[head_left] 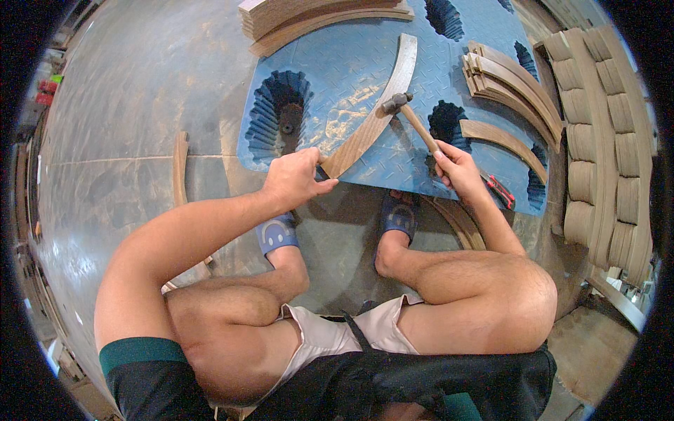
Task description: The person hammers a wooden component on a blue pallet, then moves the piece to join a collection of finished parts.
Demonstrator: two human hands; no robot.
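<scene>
A curved wooden strip (372, 121) lies across the blue ribbed plastic pallet (344, 84), its near end at the pallet's front edge. My left hand (298, 179) is closed at that near end, thumb at the front and curled fingers partly hidden. A small dark patch shows between the hand and the wood; I cannot make out what it is. In my right hand (460, 170) is the wooden handle of a hammer (415, 125). The hammer's metal head rests on or just over the middle of the strip; which one, I cannot tell.
Curved wooden pieces are stacked at the pallet's far edge (326, 17) and right side (512, 91). A single curved piece (502, 137) and a red-and-black cutter (500, 189) lie nearer. Deep holes (281, 105) open in the pallet. Bundled wood (586, 140) stands at right.
</scene>
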